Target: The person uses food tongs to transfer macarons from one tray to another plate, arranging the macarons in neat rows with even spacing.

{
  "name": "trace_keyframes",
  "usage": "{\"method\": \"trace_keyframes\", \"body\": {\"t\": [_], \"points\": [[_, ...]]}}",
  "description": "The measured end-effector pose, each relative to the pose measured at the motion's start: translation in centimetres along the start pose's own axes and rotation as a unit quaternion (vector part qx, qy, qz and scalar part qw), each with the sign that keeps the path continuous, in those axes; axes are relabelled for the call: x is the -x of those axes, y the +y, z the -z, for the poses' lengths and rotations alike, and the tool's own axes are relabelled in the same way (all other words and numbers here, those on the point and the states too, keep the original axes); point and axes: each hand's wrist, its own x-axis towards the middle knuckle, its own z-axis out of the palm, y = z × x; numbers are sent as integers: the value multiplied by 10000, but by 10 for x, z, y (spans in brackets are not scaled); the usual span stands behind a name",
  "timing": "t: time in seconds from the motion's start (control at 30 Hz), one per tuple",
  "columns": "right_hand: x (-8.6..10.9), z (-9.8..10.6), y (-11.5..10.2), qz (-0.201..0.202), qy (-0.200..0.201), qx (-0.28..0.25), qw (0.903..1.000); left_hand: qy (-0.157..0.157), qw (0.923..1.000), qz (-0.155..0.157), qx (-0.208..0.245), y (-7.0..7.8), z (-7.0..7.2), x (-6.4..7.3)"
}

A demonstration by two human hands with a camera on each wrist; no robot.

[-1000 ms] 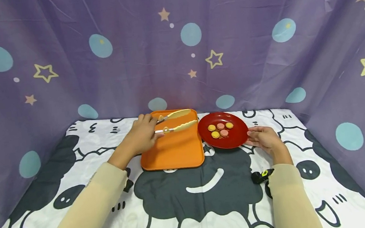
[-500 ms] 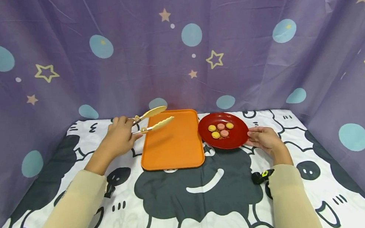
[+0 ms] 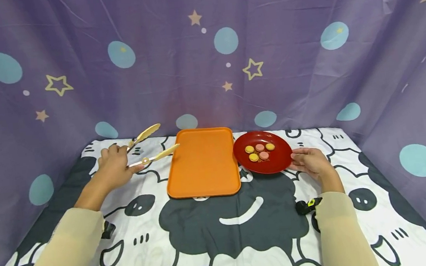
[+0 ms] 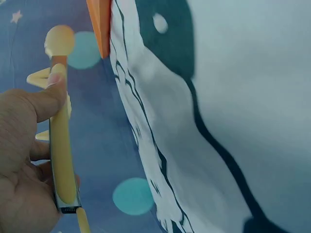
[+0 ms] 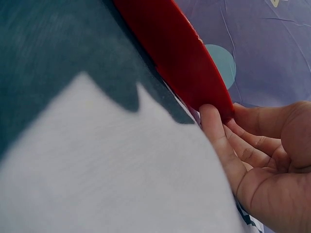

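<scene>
A pair of yellow-tipped tongs (image 3: 166,152) is held in my left hand (image 3: 114,167), above the cloth left of the orange tray (image 3: 202,164). The two arms of the tongs stand apart with nothing between the tips. In the left wrist view my thumb presses along the yellow handle of the tongs (image 4: 62,145). My right hand (image 3: 311,164) pinches the right rim of a red plate (image 3: 278,161). Several small yellow and pink macarons (image 3: 260,147) lie on that plate. The right wrist view shows the plate's underside (image 5: 180,53) with fingertips (image 5: 210,114) below the rim.
The tray lies flat left of the plate, their edges close together. A white and dark cartoon-print cloth (image 3: 151,252) covers the table. Behind it hangs a purple curtain (image 3: 176,84) with stars and blue spots.
My left hand has moved left with the tongs, from over the tray to the cloth beside it. The right hand and plate have stayed in place.
</scene>
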Motion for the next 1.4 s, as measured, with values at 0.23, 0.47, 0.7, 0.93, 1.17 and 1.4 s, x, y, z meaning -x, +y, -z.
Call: {"method": "trace_keyframes", "body": {"t": [0.23,0.47,0.7,0.93,1.17,1.4], "points": [[1,0,-1,18,-10,-38,10000,32,9993,373,-27,-17,-3,7],[0,-1,-2,36,-13,-43,10000,175,9969,768,44,-19,-10,8],[2,-1,-3,48,-40,-25,10000,141,9918,1259,163,-7,-22,2],[0,0,-2,70,-56,-51,9999,225,9779,1978,645,10,-30,0],[-1,1,-1,45,-41,-71,10000,56,9654,2443,911,18,-33,-4],[1,-1,1,44,-98,-31,9999,-389,9596,2672,798,21,-35,-2]]}}
